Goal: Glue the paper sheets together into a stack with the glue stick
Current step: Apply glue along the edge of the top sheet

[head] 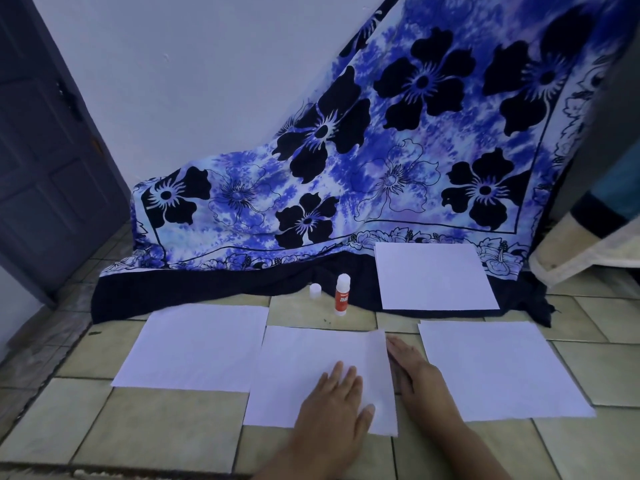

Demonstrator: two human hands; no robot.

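Observation:
Several white paper sheets lie on the tiled floor. The middle sheet [311, 362] is under my left hand [332, 407], which presses flat on its lower right part with straight fingers. My right hand [415, 372] lies flat along that sheet's right edge, fingers straight. Another sheet [197, 348] is to the left, one [498, 368] to the right, and one [433, 275] at the back right, partly on the cloth. The glue stick [342, 294], white with an orange label, stands upright and uncapped behind the middle sheet. Its white cap [315, 291] sits just left of it.
A blue flowered cloth [381, 150] hangs behind the sheets and spreads onto the floor [156, 427]. A dark door [45, 150] is at the left. A cream fabric edge [581, 254] juts in at the right.

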